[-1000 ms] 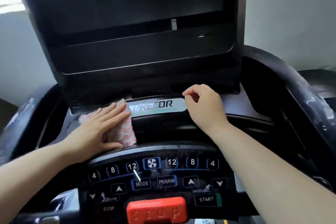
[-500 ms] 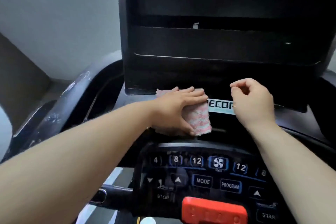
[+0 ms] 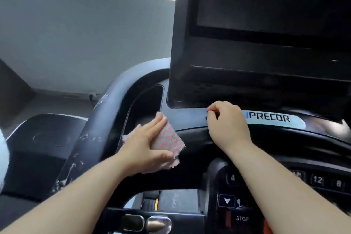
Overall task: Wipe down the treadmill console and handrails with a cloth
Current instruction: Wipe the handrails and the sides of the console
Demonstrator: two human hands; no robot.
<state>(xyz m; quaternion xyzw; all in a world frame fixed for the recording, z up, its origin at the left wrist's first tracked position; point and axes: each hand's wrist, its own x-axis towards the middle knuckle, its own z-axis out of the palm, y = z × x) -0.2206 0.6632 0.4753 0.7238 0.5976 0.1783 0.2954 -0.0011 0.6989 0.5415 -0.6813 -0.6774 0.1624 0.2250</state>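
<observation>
- A person's left hand lies flat, fingers straight, pressing a pink-and-grey patterned microfibre cloth against the black plastic treadmill console. This is a flat press with the thumb tucked along the near edge of the cloth, not a closed grasp.
- The cloth shows past the fingertips and below the thumb, on the console's left shoulder, just beside a dark recessed tray pocket that lies beyond the fingertips.
- The right hand rests loosely curled and holding nothing, on the console ledge, to the right of the cloth and apart from it; a silver "PRECOR" nameplate lies just beyond its knuckles.
- To the left of the cloth hand runs a scuffed black padded handrail, marked with pale streaks.
- Step in hand, as a judgement: wiping the console's left end.
- The next move likely calls for wrapping the cloth around the curved handrail, so the flat palm must close into a grasp.
</observation>
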